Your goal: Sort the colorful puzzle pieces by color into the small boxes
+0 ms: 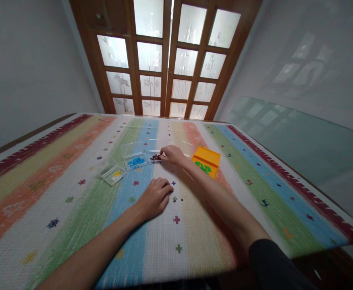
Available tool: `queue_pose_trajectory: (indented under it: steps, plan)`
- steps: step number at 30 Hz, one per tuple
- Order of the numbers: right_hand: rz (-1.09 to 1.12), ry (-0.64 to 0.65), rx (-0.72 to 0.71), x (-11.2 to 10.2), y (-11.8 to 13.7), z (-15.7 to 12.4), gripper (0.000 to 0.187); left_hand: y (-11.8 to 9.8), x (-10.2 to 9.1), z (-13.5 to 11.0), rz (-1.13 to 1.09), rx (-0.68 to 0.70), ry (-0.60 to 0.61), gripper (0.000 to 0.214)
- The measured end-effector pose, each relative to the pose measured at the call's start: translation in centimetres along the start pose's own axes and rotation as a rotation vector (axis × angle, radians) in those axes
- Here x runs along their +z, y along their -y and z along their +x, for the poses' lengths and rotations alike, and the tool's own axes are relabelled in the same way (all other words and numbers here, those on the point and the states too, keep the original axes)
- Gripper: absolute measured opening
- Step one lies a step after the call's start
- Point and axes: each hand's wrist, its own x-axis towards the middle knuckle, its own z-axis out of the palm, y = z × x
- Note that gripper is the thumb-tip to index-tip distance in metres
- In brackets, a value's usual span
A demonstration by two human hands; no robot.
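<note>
On the head view I take my right hand (172, 154) as the centre of the dial. Its fingers reach down at the right end of a clear box (152, 162) of brown pieces (155, 157), which lies just off at 9 o'clock; I cannot tell whether that grip is clamped on a piece or merely among them. The forearm runs out towards 4 o'clock into a dark sleeve (273, 257).

Farther along 9 o'clock, just beside the brown lot, I have a second clear box (140, 166) holding blue pieces (136, 162). Beyond it, between 8 and 9, a third clear box (107, 177) sits at an angle with yellow pieces (116, 175) inside. At 3 o'clock an orange case (208, 154) lies open, with green pieces (203, 167) in its near part.

My left hand (156, 196) rests near 7 o'clock on the cloth-covered counter (167, 249), back up, fingers curled; whether that grip is holding anything I cannot tell. Just beside its fingertips, around 6 o'clock, two tiny dark pieces (181, 199) lie loose on the cloth. Wooden glass-paned doors (166, 60) stand at 12.
</note>
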Motion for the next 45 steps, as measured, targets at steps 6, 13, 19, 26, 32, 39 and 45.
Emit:
queue_pose_trajectory:
  steps: [6, 13, 19, 26, 32, 39, 45]
  plan:
    - [0.01, -0.028, -0.021, -0.6, -0.2, -0.4, 0.027, 0.0, 0.0, 0.0, -0.002, 0.003, 0.006, 0.019]
    - [0.322, -0.158, -0.275, -2.5, -0.8, -6.9, 0.017, -0.1, -0.1, 0.0, -0.002, 0.004, -0.001, 0.019]
    - [0.443, -0.135, -0.386, -0.8, -1.3, -15.4, 0.017, 0.0, 0.0, 0.0, -0.007, 0.005, -0.003, 0.018]
    - [0.342, -0.092, -0.278, 1.4, 0.1, -19.4, 0.018, 0.0, 0.0, 0.0, -0.007, 0.019, -0.025, 0.017]
    - [0.306, -0.046, -0.205, 1.7, 1.0, -19.4, 0.015, 0.0, 0.0, 0.0, 0.009, 0.028, -0.037, 0.016]
    - [0.286, -0.25, -0.33, -2.0, -0.1, -14.4, 0.017, 0.1, 0.0, 0.0, 0.007, 0.027, -0.015, 0.017]
    - [0.233, -0.345, -0.313, -4.1, 0.0, -7.1, 0.015, -0.1, -0.1, 0.1, 0.0, 0.016, -0.008, 0.017]
